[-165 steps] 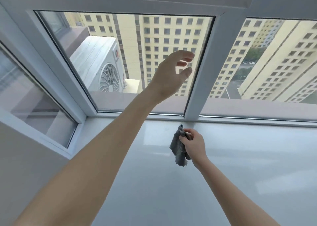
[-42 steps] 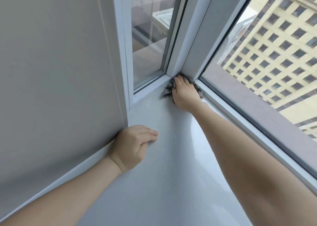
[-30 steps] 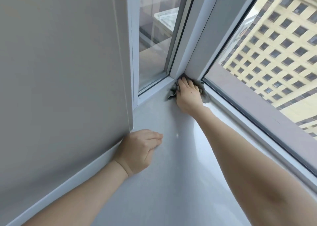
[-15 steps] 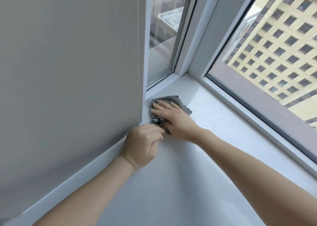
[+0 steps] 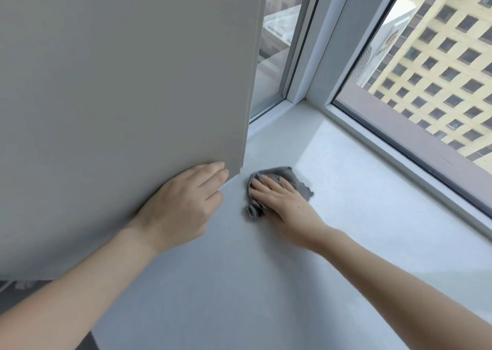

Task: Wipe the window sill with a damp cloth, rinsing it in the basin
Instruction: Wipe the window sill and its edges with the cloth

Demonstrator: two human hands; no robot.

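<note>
Head view, right hand (image 5: 282, 203) lying flat, fingers extended, pressing grey cloth (image 5: 292, 180) onto window sill (image 5: 346, 230), left hand (image 5: 183, 203) loosely curled, empty, bracing against wall (image 5: 119, 83).

I see a grey wall panel (image 5: 127, 83) filling the left side, a white window frame (image 5: 316, 46) beside it, and yellow apartment blocks (image 5: 447, 67) through the glass (image 5: 277, 43).

Cloth (image 5: 288, 183) is lying on sill (image 5: 346, 216), right hand (image 5: 282, 200) lying flat on top of it. Left hand (image 5: 186, 203) is resting left of cloth, near it, against wall (image 5: 119, 83) base. Window (image 5: 426, 70) is standing behind and right of both.
</note>
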